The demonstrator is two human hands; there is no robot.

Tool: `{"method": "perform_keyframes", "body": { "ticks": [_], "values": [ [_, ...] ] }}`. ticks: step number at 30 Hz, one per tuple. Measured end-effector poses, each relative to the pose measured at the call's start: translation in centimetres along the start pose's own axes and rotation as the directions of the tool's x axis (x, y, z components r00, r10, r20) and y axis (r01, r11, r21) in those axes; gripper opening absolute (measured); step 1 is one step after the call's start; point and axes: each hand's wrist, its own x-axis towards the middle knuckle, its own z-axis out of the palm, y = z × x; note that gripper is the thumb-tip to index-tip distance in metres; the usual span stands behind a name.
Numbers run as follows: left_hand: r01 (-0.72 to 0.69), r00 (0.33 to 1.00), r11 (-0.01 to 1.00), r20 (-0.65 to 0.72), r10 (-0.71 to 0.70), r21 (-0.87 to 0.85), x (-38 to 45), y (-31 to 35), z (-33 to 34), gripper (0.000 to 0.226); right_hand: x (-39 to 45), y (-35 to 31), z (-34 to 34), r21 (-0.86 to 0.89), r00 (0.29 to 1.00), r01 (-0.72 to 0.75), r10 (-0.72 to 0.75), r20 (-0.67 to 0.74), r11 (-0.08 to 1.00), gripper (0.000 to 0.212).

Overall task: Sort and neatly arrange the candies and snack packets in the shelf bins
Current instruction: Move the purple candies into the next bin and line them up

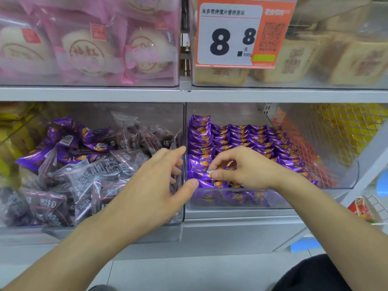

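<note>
My right hand (244, 168) sits low in the front of the right bin (336, 186), thumb and forefinger pinching the end of one purple candy (210, 173), the other fingers curled over the row beneath. My left hand (161, 181) reaches over the wall between the two lower bins, fingers loosely spread and holding nothing; its forefinger points at the divider, thumb tip just beside the pinched candy, the remaining fingers dipping into the left bin (180, 219). The right bin holds purple candies (252, 139) in tidy rows running front to back, with a taller stack at the back left corner. The left bin is a jumble: clear dark snack packets (105, 171) mixed with stray purple wrappers (35, 159) of the same kind. Above the shelf rail (189, 95), pink-wrapped cakes (88, 51) on the left, tan pastry packs (336, 59) on the right, behind an orange price tag (237, 32) reading 8.8. Yellow packs (346, 122) show through mesh far right.
</note>
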Motion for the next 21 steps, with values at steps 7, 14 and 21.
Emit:
{"method": "perform_keyframes", "body": {
  "ticks": [7,14,21],
  "values": [
    [-0.01,1.0,1.0,-0.011,0.01,0.008,0.0,-0.1,0.1,0.071,0.3,0.0,0.3,-0.137,0.999,-0.021,0.014,-0.05,0.99,0.018],
    [-0.004,1.0,1.0,0.003,0.004,0.018,-0.1,0.0,0.0,0.073,0.5,-0.2,0.9,0.012,0.991,-0.111,0.112,-0.079,0.994,0.018],
    [-0.007,1.0,0.999,0.01,0.007,0.032,-0.2,0.0,-0.1,0.075,0.4,-0.5,0.8,0.2,0.978,-0.139,0.167,-0.128,0.97,0.024]
  ]
}}
